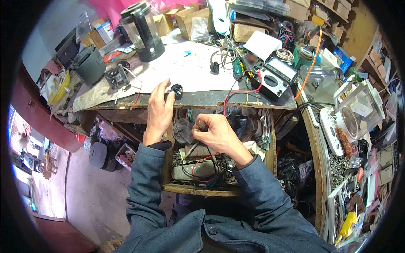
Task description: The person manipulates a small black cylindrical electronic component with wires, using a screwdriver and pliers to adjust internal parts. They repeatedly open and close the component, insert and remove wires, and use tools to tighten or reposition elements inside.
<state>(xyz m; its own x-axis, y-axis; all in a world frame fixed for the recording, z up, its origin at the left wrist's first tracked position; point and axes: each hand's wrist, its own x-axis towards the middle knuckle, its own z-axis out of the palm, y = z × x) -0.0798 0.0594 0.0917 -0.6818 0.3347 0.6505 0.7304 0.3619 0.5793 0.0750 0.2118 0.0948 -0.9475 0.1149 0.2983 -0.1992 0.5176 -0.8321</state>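
My left hand (159, 110) rests at the front edge of the bench, its fingers stretched out and apart. Just right of those fingers sits a small black round part (177, 89); whether they touch it I cannot tell. Over the open drawer (202, 190) my right hand (217, 134) is closed, with thumb and fingers pinched together. What it grips is mostly hidden. Below it in the drawer lie dark cables, a red wire (195, 168) and a grey metal case (198, 169).
An analog multimeter (274, 79) with red and black leads lies at the bench's right. A clear-walled appliance jug (142, 33) stands at the back left, near a dark grey container (87, 63) and a small motor-like unit (116, 78). Loose screws (337, 170) fill the right side.
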